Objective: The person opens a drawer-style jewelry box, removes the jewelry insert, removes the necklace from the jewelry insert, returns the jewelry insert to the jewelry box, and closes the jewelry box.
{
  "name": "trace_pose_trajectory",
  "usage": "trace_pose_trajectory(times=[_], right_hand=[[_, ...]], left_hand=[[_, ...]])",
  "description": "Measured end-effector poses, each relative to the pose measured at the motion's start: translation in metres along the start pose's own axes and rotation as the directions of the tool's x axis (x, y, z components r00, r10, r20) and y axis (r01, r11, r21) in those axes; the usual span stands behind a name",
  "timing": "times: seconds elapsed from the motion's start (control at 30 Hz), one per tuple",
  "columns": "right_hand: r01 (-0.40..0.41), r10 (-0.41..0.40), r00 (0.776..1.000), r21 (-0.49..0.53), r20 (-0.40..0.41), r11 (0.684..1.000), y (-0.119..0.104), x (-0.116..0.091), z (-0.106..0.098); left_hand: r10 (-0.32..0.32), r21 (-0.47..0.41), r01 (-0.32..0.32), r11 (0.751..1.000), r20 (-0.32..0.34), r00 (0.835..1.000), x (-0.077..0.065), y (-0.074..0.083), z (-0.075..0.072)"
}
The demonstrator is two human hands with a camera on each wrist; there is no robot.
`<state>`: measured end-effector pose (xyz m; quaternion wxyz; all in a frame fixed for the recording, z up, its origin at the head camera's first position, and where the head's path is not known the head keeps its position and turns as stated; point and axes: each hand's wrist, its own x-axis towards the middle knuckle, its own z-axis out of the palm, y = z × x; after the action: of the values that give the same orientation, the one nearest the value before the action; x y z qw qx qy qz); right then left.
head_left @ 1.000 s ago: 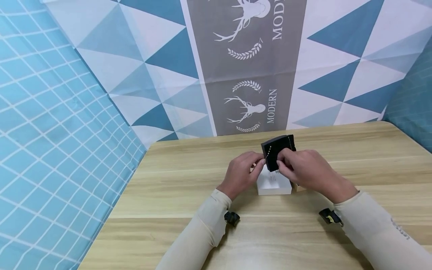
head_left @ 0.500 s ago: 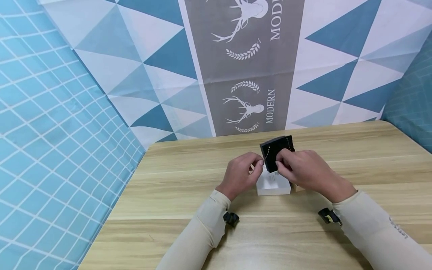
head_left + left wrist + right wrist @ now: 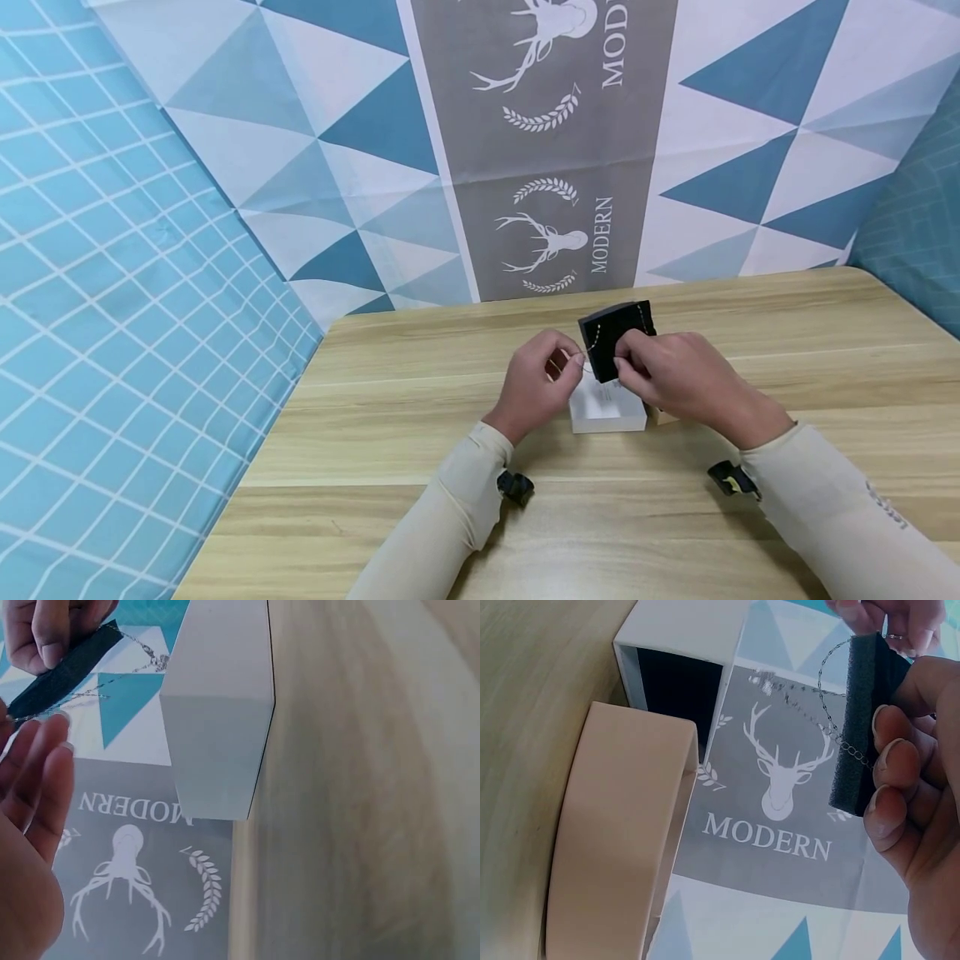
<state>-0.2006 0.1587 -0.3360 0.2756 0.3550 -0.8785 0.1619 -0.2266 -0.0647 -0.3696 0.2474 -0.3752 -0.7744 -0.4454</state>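
Observation:
My right hand [image 3: 678, 377] holds a black foam jewelry pad [image 3: 609, 332] tilted up above the boxes, its fingers curled over the face. A thin necklace chain [image 3: 821, 682] loops round the pad and hangs off its back, seen in the right wrist view. At the pad's left edge, my left hand [image 3: 534, 382] pinches a strand of the chain between thumb and forefinger. A small sparkling pendant [image 3: 160, 663] dangles from the chain in the left wrist view. Below the pad stands a white box [image 3: 607, 410], its dark inside visible in the right wrist view.
A tan box [image 3: 615, 832] stands right beside the white one, mostly covered by my right hand in the head view. Both boxes stand on the wooden table [image 3: 375, 433]. Behind the table's far edge hangs a patterned cloth [image 3: 555, 150].
My left fingers have drawn slightly away from the pad's left edge, with the strand now stretched between them. The right hand and pad have barely moved.

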Motion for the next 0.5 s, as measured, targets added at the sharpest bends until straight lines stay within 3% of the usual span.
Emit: trace_pose_trajectory(times=[0.13,0.2,0.37,0.5], right_hand=[[0.007,-0.007,1.000,-0.001,-0.005,1.000,0.0003,0.0003,-0.0008],[0.011,-0.011,1.000,-0.001,-0.006,1.000,0.0003,0.0007,-0.0010],[-0.003,0.003,1.000,0.008,0.025,1.000,-0.0005,0.0012,-0.0013],[-0.009,0.009,0.999,0.013,0.037,1.000,-0.0007,0.0006,-0.0013]], left_hand=[[-0.075,-0.210,0.068,0.975,-0.027,0.997,0.0003,0.0018,0.0007],[-0.132,-0.325,0.123,0.938,-0.006,0.991,-0.0001,0.0037,-0.0004],[-0.249,-0.526,0.266,0.808,0.104,0.963,0.0006,0.0085,-0.0059],[-0.280,-0.560,0.314,0.766,0.150,0.948,0.0033,0.0086,-0.0077]])
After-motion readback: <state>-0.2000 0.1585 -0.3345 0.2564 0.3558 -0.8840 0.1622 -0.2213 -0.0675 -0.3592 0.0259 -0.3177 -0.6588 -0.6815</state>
